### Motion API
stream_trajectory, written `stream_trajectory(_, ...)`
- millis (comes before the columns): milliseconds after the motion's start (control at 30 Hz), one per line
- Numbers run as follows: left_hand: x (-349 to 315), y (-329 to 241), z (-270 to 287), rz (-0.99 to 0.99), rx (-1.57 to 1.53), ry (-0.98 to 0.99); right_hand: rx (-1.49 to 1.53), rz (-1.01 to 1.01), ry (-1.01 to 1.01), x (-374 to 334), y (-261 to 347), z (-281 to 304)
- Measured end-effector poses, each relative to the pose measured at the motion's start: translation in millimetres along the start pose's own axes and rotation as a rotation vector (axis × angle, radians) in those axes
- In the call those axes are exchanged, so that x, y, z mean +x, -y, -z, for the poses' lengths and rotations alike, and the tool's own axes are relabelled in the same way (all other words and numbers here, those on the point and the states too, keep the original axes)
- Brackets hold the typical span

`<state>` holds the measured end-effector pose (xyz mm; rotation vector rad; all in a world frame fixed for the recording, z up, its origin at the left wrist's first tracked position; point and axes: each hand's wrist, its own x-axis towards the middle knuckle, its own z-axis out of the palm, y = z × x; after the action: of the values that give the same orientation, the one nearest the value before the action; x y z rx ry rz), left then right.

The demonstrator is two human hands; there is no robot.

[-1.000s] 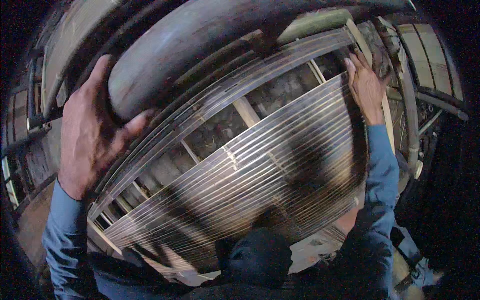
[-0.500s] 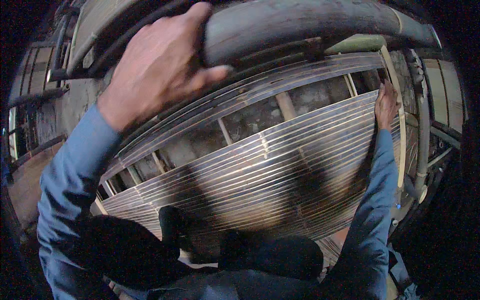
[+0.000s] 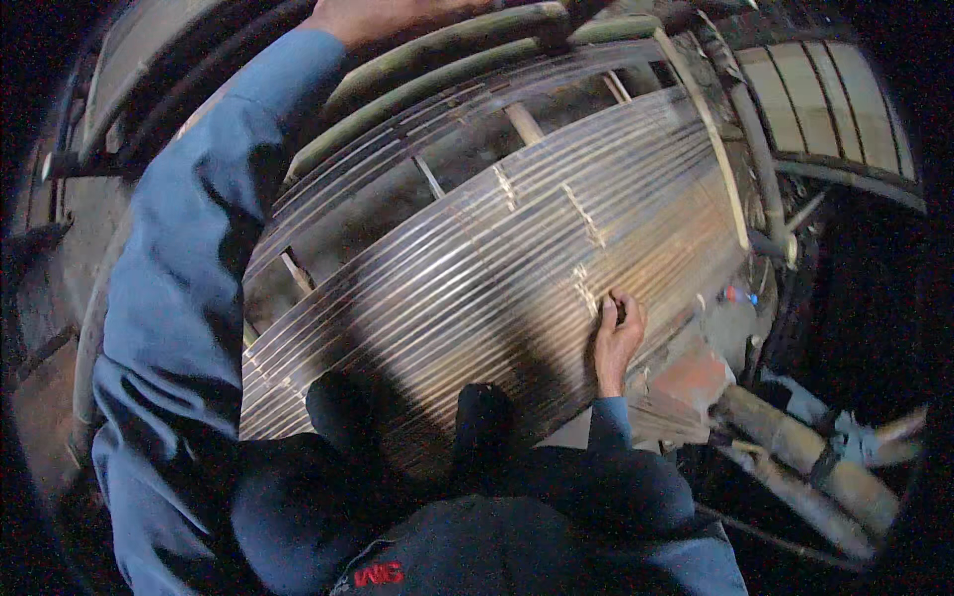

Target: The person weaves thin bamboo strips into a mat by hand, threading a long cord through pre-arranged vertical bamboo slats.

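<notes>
A panel of narrow parallel bamboo slats (image 3: 437,273) spreads in front of me, with rows of pale nodes across it. Over its near right part, my right hand (image 3: 618,343) has its fingers curled together close to the slats; whether anything is between them is hidden. My left hand (image 3: 383,14) is at the top edge of the view, beside the round bamboo poles (image 3: 447,50), and its fingers are mostly cut off. Beyond the panel, a gap shows a few crosspieces (image 3: 522,124) and then further thin slats (image 3: 437,117).
A pale strip (image 3: 711,149) borders the panel on the right, with a thick pole (image 3: 757,169) outside it. At the lower right lie thick bamboo lengths (image 3: 810,457) and a reddish flat piece (image 3: 691,377). My dark-covered feet (image 3: 482,417) are at the panel's near side.
My right hand has left the panel's far right corner and come nearer, over the slats. My left hand has moved farther away, toward the top edge. The view has shifted.
</notes>
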<state>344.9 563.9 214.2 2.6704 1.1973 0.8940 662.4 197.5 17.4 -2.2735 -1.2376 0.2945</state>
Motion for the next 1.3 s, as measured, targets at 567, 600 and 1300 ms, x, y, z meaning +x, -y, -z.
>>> stream_trajectory(567,-332.3,-131.9,-81.0,0.201,-0.645,0.345,-0.253,0.135,-0.036,-57.7,-103.4,68.8)
stream_trajectory(600,-319.3,-135.3,-87.0,0.194,-0.638,0.323,-0.202,0.091,0.015,-53.2,-107.8,78.3)
stream_trajectory(1300,-220.5,-139.4,-186.7,0.179,-0.883,0.05,0.97,-0.244,0.367,19.6,-52.4,219.5)
